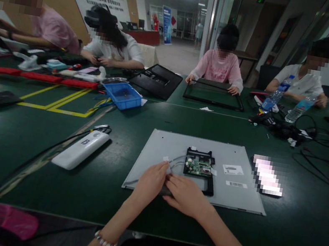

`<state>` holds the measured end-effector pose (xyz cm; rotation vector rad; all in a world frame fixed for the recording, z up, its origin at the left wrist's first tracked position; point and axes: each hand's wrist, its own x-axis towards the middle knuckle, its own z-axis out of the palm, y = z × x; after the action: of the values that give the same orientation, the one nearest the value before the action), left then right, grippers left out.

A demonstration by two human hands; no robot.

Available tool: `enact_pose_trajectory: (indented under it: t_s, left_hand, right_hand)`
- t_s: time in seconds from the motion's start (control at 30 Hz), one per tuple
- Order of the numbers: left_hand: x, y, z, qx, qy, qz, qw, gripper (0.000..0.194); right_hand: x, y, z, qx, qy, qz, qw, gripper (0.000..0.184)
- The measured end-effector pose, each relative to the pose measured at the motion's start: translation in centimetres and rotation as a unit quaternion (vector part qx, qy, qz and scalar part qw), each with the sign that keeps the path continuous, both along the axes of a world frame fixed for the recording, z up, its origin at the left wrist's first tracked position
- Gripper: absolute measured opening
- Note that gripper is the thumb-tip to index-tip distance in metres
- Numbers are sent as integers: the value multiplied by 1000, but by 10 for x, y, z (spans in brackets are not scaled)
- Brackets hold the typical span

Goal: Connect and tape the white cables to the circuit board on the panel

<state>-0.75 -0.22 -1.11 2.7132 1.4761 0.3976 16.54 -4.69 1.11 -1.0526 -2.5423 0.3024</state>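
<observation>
A flat silver display panel (229, 151) lies on the green table in front of me. A black plastic bracket (211, 186) with a green circuit board (199, 167) rests on its middle. Grey cables (179, 159) run from the board toward my hands. My left hand (152, 180) is closed over the panel, left of the bracket, its fingertips by the cables. My right hand (185, 195) meets it, fingers bent and pressed together. Under the hands a small dark-grey edge (165, 190) shows. What the fingers grip is hidden behind them.
A white power bank (82, 148) with a black cable lies left of the panel, and a lit phone (267, 175) lies right. Farther off are a blue tray (123, 95), a black frame (212, 102) under a co-worker's hands, and two water bottles (276, 94).
</observation>
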Motion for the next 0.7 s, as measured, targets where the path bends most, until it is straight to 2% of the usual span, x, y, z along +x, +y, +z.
enact_pose_trajectory:
  t_s: [0.1,0.3,0.47,0.6,0.7]
  left_hand:
    - [-1,0,-1,-9,-9,6,1000,35]
    - [7,6,10,-48,-4,34,998,38]
    - [13,9,14,-45,0,44,998,38]
    - [11,11,16,-29,-46,33,998,36]
    - [7,7,20,12,-115,34,993,34]
  right_hand:
    - [0,-6,-2,-9,-2,-6,1000,47]
    - [-5,-19,-6,-11,-17,-36,999,56]
    - [-4,-25,1,-17,-11,-44,999,50]
    - [21,-23,14,-20,31,-66,997,38]
    - [60,-14,18,-29,78,-166,983,31]
